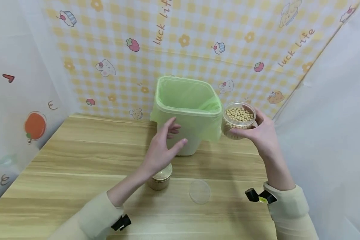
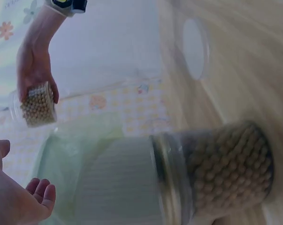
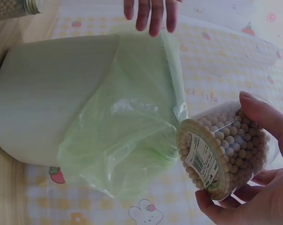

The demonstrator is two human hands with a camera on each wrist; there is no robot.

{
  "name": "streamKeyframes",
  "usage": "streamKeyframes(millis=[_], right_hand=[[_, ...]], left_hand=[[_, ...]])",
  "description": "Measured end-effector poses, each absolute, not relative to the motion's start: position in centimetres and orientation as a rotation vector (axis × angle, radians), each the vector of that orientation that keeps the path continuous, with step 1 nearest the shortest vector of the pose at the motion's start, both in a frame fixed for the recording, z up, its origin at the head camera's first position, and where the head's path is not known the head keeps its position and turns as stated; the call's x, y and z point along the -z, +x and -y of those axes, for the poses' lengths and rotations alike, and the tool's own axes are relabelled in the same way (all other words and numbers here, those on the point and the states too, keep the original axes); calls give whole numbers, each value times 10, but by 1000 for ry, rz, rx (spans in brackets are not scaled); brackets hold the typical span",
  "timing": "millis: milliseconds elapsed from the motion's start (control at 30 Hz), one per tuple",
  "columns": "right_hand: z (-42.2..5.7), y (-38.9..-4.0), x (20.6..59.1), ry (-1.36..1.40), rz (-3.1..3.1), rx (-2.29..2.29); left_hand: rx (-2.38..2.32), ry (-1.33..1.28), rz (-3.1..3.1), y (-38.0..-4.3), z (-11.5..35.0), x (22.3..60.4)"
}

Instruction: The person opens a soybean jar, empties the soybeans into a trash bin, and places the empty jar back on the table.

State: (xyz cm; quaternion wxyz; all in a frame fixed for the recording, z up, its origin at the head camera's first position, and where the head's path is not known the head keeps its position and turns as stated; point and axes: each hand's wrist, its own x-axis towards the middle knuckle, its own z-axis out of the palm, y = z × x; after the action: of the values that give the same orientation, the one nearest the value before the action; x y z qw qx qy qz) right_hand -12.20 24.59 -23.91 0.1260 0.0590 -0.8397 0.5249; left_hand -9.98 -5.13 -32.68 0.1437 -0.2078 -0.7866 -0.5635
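My right hand (image 1: 265, 133) grips a clear round jar (image 1: 238, 116) of pale soybeans beside the bin's right rim. The jar's top is uncovered, and a printed label (image 3: 202, 158) shows on its base in the right wrist view. In front of the bin is my left hand (image 1: 162, 146), fingers loosely bent and thumb apart, holding nothing. The bin (image 1: 184, 128) is pale and lined with a light green bag (image 1: 211, 128) folded over its rim. Below the left hand stands a second bean-filled jar (image 2: 225, 168) with a gold-coloured lid (image 1: 163, 173).
A clear round disc (image 1: 199, 192), which looks like a lid, lies flat on the wooden table (image 1: 87, 160) in front of the bin. Behind the bin hangs a yellow-checked cloth (image 1: 108, 43). A white sheet (image 1: 324, 110) closes off the right side, close to the right arm.
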Motion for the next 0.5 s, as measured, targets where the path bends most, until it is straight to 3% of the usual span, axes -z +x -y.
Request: streamKeyframes(millis=[500], right_hand=[[-227,-147,199,145,2463,-1426]], left_hand=[[1676,-500,2181,-129,97,296]])
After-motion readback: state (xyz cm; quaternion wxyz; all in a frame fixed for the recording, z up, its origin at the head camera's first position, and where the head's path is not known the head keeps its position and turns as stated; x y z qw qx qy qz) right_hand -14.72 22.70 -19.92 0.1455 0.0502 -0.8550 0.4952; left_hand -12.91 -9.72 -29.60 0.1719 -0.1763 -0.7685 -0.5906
